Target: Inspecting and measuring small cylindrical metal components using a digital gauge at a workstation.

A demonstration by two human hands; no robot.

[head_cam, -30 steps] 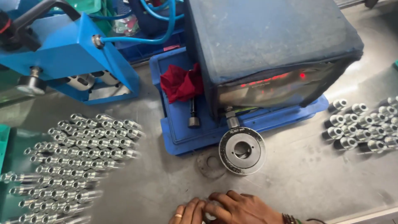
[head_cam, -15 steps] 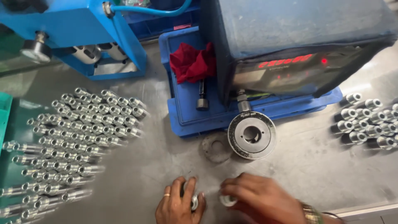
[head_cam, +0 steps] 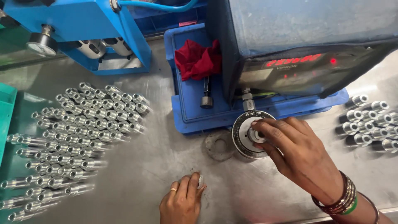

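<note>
Ring gauge (head_cam: 253, 135), a round steel disc, lies flat on the tabletop (head_cam: 166, 166) against the blue tray (head_cam: 190, 120); the right hand (head_cam: 296, 155) pinches a small fitting (head_cam: 257, 135) at its bore, while the left hand (head_cam: 182, 201), loosely curled, holds another metal piece (head_cam: 200, 181) close by.

The right hand (head_cam: 299, 155) reaches forward and to the left, palm down, wrist cocked, with bangles on the forearm. Its fingers (head_cam: 265, 126) are curled and its grip seems to pinch something small, though the fingertips hide it. The left hand (head_cam: 182, 203) lies low and near, knuckles up, a ring on one finger, fingers bunched together.
</note>
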